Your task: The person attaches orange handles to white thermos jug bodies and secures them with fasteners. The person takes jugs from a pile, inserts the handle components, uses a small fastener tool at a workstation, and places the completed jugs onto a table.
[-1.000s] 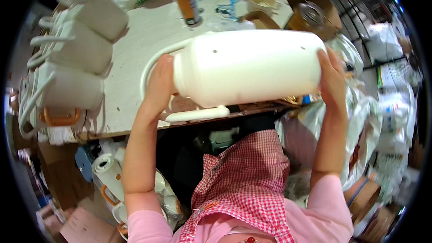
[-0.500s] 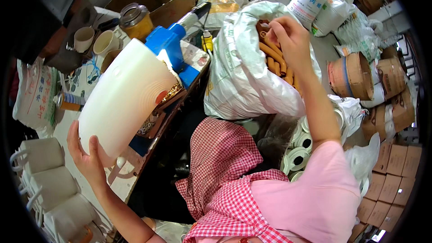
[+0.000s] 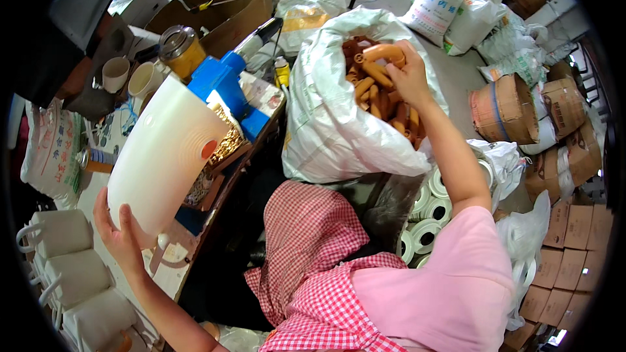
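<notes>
My left hand [image 3: 122, 231] grips the lower end of a large white plastic shell [image 3: 156, 163], tilted over the workbench, thumb on one side and fingers round the other. An orange-brown round spot [image 3: 208, 149] shows near its edge amid ridged rings. My right hand [image 3: 409, 77] is closed on a curved tan plastic handle [image 3: 383, 52] at the mouth of a white woven sack [image 3: 326, 124]. Several more brown and tan curved pieces [image 3: 375, 96] lie in the sack. Part of the held handle is hidden by my fingers.
A blue device [image 3: 225, 85] and a tray of gold-coloured small parts [image 3: 228, 140] stand behind the shell. White ringed parts [image 3: 427, 234] lie by my right elbow. White containers [image 3: 62, 231] line the left, cartons [image 3: 574, 228] the right. Cups and a jar [image 3: 182, 49] stand at the bench's far side.
My right hand has lifted a tan handle, now plainly visible between its fingers, from among the pieces in the sack. The left hand keeps its hold on the shell. The whole view has shifted slightly.
</notes>
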A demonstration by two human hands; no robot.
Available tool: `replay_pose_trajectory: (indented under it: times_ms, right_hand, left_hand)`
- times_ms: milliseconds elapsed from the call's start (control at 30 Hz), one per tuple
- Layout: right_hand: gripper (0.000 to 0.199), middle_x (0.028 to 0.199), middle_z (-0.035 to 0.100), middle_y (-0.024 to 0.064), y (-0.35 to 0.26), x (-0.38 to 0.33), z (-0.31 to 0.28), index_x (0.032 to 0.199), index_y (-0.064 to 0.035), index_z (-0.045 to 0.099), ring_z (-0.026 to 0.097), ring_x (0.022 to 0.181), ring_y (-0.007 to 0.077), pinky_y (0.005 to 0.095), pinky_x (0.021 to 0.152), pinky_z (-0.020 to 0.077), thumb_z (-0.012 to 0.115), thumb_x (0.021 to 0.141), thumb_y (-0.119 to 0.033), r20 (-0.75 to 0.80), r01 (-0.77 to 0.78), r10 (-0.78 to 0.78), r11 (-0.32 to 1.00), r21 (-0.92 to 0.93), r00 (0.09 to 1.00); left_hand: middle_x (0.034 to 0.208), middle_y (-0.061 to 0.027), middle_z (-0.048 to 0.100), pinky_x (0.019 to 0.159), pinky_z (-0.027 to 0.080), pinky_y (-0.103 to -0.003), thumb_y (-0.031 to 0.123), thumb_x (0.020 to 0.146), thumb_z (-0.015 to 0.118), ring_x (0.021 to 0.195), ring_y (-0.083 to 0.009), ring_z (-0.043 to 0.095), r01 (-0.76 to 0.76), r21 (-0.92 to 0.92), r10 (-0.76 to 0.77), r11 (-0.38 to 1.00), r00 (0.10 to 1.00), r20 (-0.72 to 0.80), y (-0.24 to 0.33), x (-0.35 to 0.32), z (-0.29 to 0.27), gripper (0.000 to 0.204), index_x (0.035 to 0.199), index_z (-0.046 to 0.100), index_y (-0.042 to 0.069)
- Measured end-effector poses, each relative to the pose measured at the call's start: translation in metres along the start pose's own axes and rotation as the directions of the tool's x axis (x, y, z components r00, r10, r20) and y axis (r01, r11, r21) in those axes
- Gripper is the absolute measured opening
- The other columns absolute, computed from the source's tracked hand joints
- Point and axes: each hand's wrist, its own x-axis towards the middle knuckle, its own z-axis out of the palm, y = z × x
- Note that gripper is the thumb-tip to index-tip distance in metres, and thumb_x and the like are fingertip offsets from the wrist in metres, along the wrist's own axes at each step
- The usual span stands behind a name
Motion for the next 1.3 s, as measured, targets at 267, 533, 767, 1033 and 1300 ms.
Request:
replay_pose_trajectory:
  times_ms: [267,533,767,1033,1300]
  right_hand:
    - [0.024,0.09,0.051,0.0048,-0.094,-0.002,-0.024,0.096,-0.0018,0.057,0.053,0.081,0.0141,0.0263,0.073,0.0456,0.056,0.077,0.012,-0.03,0.044,-0.036,0.937,0.347,0.999]
    - [0.031,0.086,0.064,-0.0013,-0.241,0.043,0.011,0.125,-0.0079,0.064,0.054,0.069,0.0036,0.0188,0.061,0.0448,0.067,0.095,-0.009,0.526,-0.028,-0.252,0.883,0.468,0.812]
    - [0.026,0.089,0.072,0.0037,-0.409,0.07,0.151,0.105,0.0006,0.066,0.058,0.073,0.0112,0.0282,0.07,0.049,0.065,0.095,-0.023,0.735,0.241,-0.51,0.86,0.45,0.447]
    - [0.027,0.079,0.07,0.0,-0.451,0.065,0.229,0.094,-0.0022,0.071,0.045,0.053,0.0009,0.021,0.045,0.0351,0.07,0.094,-0.029,0.88,0.105,-0.355,0.935,0.34,0.314]
    - [0.025,0.069,0.062,-0.0037,-0.46,0.066,0.24,0.092,-0.0036,0.065,0.037,0.047,-0.0005,0.0191,0.041,0.0283,0.061,0.102,-0.026,0.926,0.03,-0.221,0.974,0.223,0.307]
  left_hand:
    - [0.142,-0.0149,0.052,0.114,0.035,-0.04,0.016,0.095,0.067,0.131,-0.0272,0.05,-0.019,0.017,0.019,1.0,1.0,-0.023,-0.007,-0.007,0.0,0.045,0.136,0.056,0.001]
    - [0.135,-0.0163,0.059,0.109,0.04,-0.042,0.029,0.086,0.072,0.126,-0.0347,0.054,-0.117,0.225,0.138,0.967,0.987,-0.078,0.007,-0.01,-0.008,0.055,0.134,0.057,0.005]
    - [0.132,-0.0123,0.062,0.107,0.042,-0.043,0.042,0.081,0.075,0.126,-0.0318,0.054,0.005,0.138,0.016,0.99,0.989,-0.147,0.015,-0.007,-0.006,0.059,0.128,0.062,0.008]
    - [0.123,-0.0062,0.067,0.099,0.046,-0.043,0.046,0.078,0.076,0.12,-0.0248,0.058,0.007,0.139,0.042,0.99,0.936,-0.349,0.002,-0.02,0.007,0.055,0.119,0.067,0.011]
    - [0.12,-0.0016,0.067,0.099,0.042,-0.043,0.049,0.077,0.075,0.12,-0.0193,0.057,0.103,0.089,-0.075,0.991,0.958,-0.277,0.0,-0.021,0.004,0.056,0.12,0.068,0.014]
